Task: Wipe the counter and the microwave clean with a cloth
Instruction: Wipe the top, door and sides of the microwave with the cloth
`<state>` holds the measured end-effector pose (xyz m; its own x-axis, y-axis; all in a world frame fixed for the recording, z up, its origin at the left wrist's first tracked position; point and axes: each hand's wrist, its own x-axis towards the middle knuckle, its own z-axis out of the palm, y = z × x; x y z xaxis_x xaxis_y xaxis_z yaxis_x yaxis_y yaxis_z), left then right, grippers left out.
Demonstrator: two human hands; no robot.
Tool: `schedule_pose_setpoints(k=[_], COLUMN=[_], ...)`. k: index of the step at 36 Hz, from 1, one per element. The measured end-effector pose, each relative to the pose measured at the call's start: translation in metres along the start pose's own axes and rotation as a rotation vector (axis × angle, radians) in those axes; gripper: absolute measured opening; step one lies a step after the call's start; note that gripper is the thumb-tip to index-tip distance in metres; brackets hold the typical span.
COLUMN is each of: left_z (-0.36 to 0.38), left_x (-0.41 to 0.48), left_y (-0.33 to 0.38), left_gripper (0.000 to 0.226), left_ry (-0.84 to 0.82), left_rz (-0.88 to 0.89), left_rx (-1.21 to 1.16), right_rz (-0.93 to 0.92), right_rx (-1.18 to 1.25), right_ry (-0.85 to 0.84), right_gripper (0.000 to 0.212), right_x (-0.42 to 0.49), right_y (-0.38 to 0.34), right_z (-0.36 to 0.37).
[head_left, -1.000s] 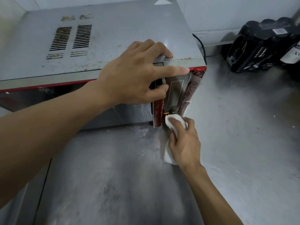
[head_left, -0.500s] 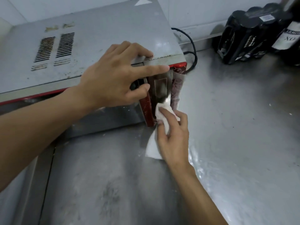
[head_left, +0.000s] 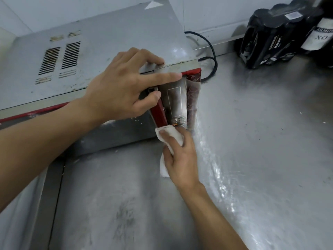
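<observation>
A grey metal microwave (head_left: 108, 42) with a red front edge stands on the steel counter (head_left: 261, 141), seen from above. My left hand (head_left: 124, 87) rests on its top front corner, fingers spread, index finger stretched along the red edge, thumb at the door seam. My right hand (head_left: 180, 156) presses a white cloth (head_left: 170, 135) against the bottom of the control panel (head_left: 175, 101), where the buttons are. Part of the cloth hangs below my palm.
A black power cable (head_left: 212, 51) loops behind the microwave's right side. A shrink-wrapped pack of dark cans (head_left: 273, 35) and a bottle with a white label (head_left: 322, 33) stand at the back right against the wall. The counter has dull smudges near the front.
My right hand has slid the cloth down the control panel to its bottom edge. My left hand stays on the microwave's corner. The view has shifted slightly.
</observation>
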<state>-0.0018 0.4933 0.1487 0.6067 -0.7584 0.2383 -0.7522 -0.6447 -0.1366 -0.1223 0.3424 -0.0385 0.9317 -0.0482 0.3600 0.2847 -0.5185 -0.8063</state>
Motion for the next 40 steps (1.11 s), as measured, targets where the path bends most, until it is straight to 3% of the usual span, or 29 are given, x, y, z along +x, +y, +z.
schedule_pose_setpoints(k=[6,13,16,23,25,29,33,37,40], left_z=[0.000,0.000,0.000,0.000,0.000,-0.001,0.000,0.001,0.000], left_x=[0.000,0.000,0.000,-0.001,0.000,0.000,0.000,-0.001,-0.001], left_y=[0.000,0.000,0.000,0.000,0.000,0.000,0.001,0.000,0.000], left_gripper=[0.049,0.048,0.048,0.050,0.050,0.050,0.049,0.049,0.049], left_ry=[-0.006,0.003,0.007,0.000,0.001,0.005,0.014,0.014,0.015], left_rz=[0.005,-0.001,0.001,0.004,0.006,0.002,0.003,0.009,0.011], left_rx=[0.008,0.000,0.010,0.019,0.016,0.009,0.008,0.021,0.019], right_rz=[-0.178,0.007,-0.008,-0.043,-0.027,0.126,0.287,0.274,0.122], right_rx=[0.013,-0.018,-0.013,0.164,0.188,0.199,0.038,0.068,0.065], right_ry=[0.211,-0.054,-0.079,0.334,0.374,0.210,0.048,0.222,0.379], right_gripper=[0.033,0.035,0.046,0.044,0.044,0.037,0.038,0.038,0.040], right_x=[0.035,0.005,0.000,0.032,0.043,0.031,0.011,0.022,0.049], right_y=[-0.035,0.007,0.007,-0.036,-0.044,-0.030,-0.001,-0.016,-0.038], right_z=[-0.006,0.010,0.003,-0.006,-0.003,0.003,-0.004,-0.022,-0.030])
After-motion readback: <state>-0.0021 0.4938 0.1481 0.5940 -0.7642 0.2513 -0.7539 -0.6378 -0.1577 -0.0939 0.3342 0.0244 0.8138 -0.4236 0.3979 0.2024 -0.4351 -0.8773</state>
